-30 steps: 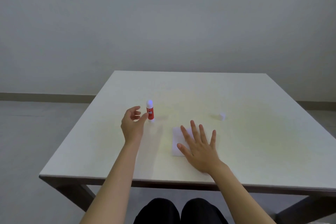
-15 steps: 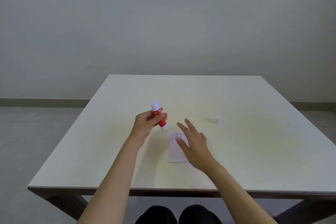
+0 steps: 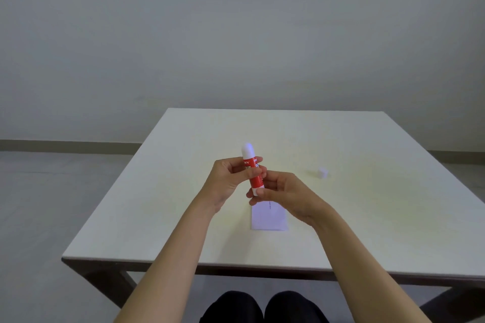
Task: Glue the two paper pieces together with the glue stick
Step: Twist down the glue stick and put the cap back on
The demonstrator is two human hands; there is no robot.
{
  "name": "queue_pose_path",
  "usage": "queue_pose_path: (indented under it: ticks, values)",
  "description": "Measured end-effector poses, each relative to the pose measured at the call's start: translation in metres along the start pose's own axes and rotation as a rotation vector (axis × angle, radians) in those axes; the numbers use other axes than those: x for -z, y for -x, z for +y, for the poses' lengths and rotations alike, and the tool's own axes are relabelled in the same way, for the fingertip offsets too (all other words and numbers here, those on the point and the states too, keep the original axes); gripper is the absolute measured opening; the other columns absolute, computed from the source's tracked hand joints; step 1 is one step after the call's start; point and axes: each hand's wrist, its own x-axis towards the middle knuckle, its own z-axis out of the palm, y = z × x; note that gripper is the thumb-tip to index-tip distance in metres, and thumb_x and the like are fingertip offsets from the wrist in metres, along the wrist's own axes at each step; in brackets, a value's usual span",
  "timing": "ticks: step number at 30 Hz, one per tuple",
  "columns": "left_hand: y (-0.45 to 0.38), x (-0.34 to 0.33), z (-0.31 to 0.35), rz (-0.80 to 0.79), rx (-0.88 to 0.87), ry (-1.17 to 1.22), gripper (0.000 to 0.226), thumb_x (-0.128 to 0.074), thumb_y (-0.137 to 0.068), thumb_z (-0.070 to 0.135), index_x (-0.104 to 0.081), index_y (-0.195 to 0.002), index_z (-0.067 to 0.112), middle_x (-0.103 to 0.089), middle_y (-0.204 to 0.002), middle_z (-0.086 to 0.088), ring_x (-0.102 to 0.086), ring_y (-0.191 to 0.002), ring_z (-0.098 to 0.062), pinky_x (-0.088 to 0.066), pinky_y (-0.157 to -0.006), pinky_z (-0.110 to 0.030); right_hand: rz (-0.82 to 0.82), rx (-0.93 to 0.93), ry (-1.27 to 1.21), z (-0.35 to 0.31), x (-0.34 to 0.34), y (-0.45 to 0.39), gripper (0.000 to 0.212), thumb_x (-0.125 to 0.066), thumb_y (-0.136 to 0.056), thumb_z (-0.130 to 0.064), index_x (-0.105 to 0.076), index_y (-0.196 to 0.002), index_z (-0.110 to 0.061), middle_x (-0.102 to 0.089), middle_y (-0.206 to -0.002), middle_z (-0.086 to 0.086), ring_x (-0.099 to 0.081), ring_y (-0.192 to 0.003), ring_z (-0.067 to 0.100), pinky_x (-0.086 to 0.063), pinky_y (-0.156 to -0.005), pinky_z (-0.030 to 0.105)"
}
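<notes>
The glue stick has a red body with white lettering and a white top end, and its bottom end is white too. The paper is white with a faint lilac cast and 1 thin dark line of print near its far edge, and the small cap is white. The table has a pale cream top and a dark brown underframe; the wall is plain grey.

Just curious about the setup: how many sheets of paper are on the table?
1 visible: white paper near the table's front edge, partly behind the right hand. A second may be hidden or stacked.
</notes>
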Motion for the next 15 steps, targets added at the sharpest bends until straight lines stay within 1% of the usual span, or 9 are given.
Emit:
queue_pose_path:
  ticks: [2, 4, 5, 6, 8, 10, 11, 13, 15]
  values:
    - [0.0, -0.004, -0.002, 0.08, 0.001, -0.004, 0.008, -0.075, -0.076, 0.012, -0.076, -0.084, 0.013, -0.077, -0.092, 0.007, -0.071, -0.087, -0.01, -0.051, -0.073, -0.013, 0.173, 0.017, 0.154, -0.002, -0.009, -0.001, 0.027, -0.073, -0.08, -0.008, -0.066, -0.105, -0.017, -0.072, -0.079, 0.003, -0.07, -0.071, 0.012, -0.052, -0.074, 0.019]
    - [0.0, -0.008, -0.004, 0.135, 0.005, 0.004, 0.008, -0.077, -0.073, 0.012, -0.076, -0.081, 0.016, -0.077, -0.09, 0.01, -0.071, -0.085, -0.008, -0.051, -0.072, -0.011, 0.392, 0.014, 0.314, 0.0, -0.022, -0.002, 0.033, -0.079, -0.073, -0.011, -0.061, -0.098, -0.023, -0.064, -0.069, -0.005, -0.061, -0.06, 0.005, -0.044, -0.061, 0.011]
    - [0.0, -0.009, -0.005, 0.146, 0.005, 0.008, 0.009, -0.078, -0.073, 0.012, -0.076, -0.08, 0.016, -0.077, -0.089, 0.011, -0.071, -0.084, -0.006, -0.05, -0.07, -0.01, 0.462, 0.016, 0.379, 0.002, -0.028, -0.003, 0.035, -0.08, -0.072, -0.013, -0.058, -0.097, -0.024, -0.059, -0.067, -0.007, -0.056, -0.059, 0.004, -0.042, -0.057, 0.009]
    - [0.001, -0.011, -0.005, 0.15, 0.005, 0.011, 0.009, -0.078, -0.072, 0.012, -0.076, -0.079, 0.017, -0.077, -0.088, 0.011, -0.071, -0.083, -0.005, -0.05, -0.069, -0.008, 0.485, 0.004, 0.395, 0.005, -0.031, -0.004, 0.038, -0.08, -0.071, -0.014, -0.055, -0.1, -0.022, -0.056, -0.067, -0.006, -0.053, -0.06, 0.005, -0.041, -0.056, 0.009]
    - [0.002, -0.01, -0.004, 0.155, 0.009, 0.013, 0.008, -0.079, -0.071, 0.013, -0.076, -0.078, 0.017, -0.077, -0.089, 0.01, -0.072, -0.084, -0.007, -0.05, -0.068, -0.008, 0.414, -0.07, 0.277, 0.004, -0.028, -0.003, 0.046, -0.079, -0.074, -0.018, -0.053, -0.112, -0.017, -0.058, -0.074, -0.002, -0.056, -0.065, 0.009, -0.043, -0.063, 0.012]
    - [0.004, -0.007, -0.003, 0.166, 0.014, 0.003, 0.009, -0.08, -0.07, 0.015, -0.076, -0.079, 0.016, -0.077, -0.092, 0.009, -0.072, -0.087, -0.009, -0.051, -0.071, -0.009, 0.249, -0.128, 0.134, -0.001, -0.017, 0.0, 0.046, -0.074, -0.081, -0.022, -0.056, -0.122, -0.013, -0.063, -0.085, 0.001, -0.062, -0.071, 0.012, -0.051, -0.075, 0.022]
    - [0.004, -0.005, -0.001, 0.172, 0.015, -0.003, 0.009, -0.08, -0.07, 0.015, -0.076, -0.079, 0.015, -0.077, -0.091, 0.008, -0.072, -0.087, -0.01, -0.051, -0.071, -0.01, 0.166, -0.136, 0.121, -0.002, -0.013, 0.002, 0.041, -0.07, -0.085, -0.024, -0.059, -0.122, -0.012, -0.065, -0.088, 0.001, -0.063, -0.072, 0.012, -0.053, -0.079, 0.025]
    - [0.006, -0.003, 0.002, 0.169, 0.018, 0.013, 0.011, -0.079, -0.071, 0.015, -0.076, -0.081, 0.014, -0.077, -0.087, 0.004, -0.072, -0.082, -0.014, -0.052, -0.073, -0.015, 0.029, -0.151, 0.089, -0.003, -0.007, 0.004, 0.028, -0.06, -0.092, -0.027, -0.066, -0.115, -0.012, -0.068, -0.095, 0.002, -0.065, -0.076, 0.013, -0.053, -0.084, 0.029]
    - [0.008, -0.004, 0.006, 0.136, 0.019, 0.042, 0.011, -0.078, -0.072, 0.015, -0.076, -0.083, 0.016, -0.077, -0.081, -0.001, -0.071, -0.079, -0.017, -0.053, -0.07, -0.02, -0.064, -0.16, -0.044, -0.001, -0.005, 0.003, 0.026, -0.051, -0.097, -0.022, -0.068, -0.112, -0.011, -0.071, -0.1, 0.005, -0.066, -0.078, 0.017, -0.054, -0.084, 0.031]
